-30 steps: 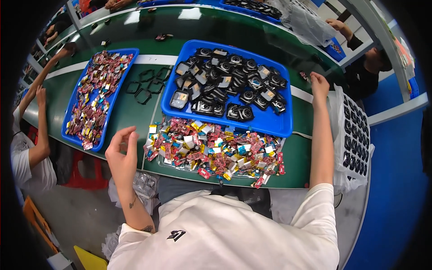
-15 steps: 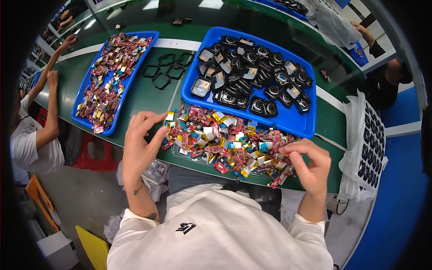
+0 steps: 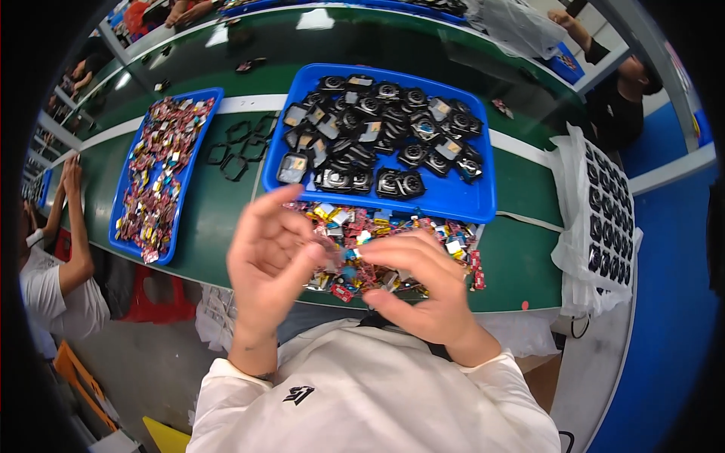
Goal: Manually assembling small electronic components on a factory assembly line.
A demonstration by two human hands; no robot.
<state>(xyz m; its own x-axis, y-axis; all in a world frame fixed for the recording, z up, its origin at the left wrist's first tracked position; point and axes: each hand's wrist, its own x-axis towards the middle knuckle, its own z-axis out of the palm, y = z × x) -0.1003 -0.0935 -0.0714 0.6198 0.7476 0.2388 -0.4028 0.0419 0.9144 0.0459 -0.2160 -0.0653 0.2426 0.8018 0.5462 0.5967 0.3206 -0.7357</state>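
My left hand (image 3: 273, 260) is raised over the near edge of the table, its fingers curled. Between its thumb and fingertips is a small reddish circuit board (image 3: 330, 254), blurred. From the right, my right hand (image 3: 427, 283) reaches toward it, fingers stretched out and thumb apart, with nothing plainly gripped. Its fingertips come close to the board; whether they touch is unclear. Beneath both hands spreads a pile of small red circuit boards with silver, yellow and blue parts (image 3: 442, 227), partly hidden. Just beyond it stands a blue tray (image 3: 453, 198) of black watch cases (image 3: 400, 183).
Further left, a long blue tray (image 3: 125, 214) holds more red boards. Several black frames (image 3: 236, 167) lie between the trays. At the right is a stack of white plastic-wrapped trays with black parts (image 3: 595, 214). Co-workers sit at left, and a red stool (image 3: 155, 298) stands there.
Both hands have come together over the pile, the left moving right and the right moving left. A small board now shows at the left fingertips. The whole view has shifted somewhat.
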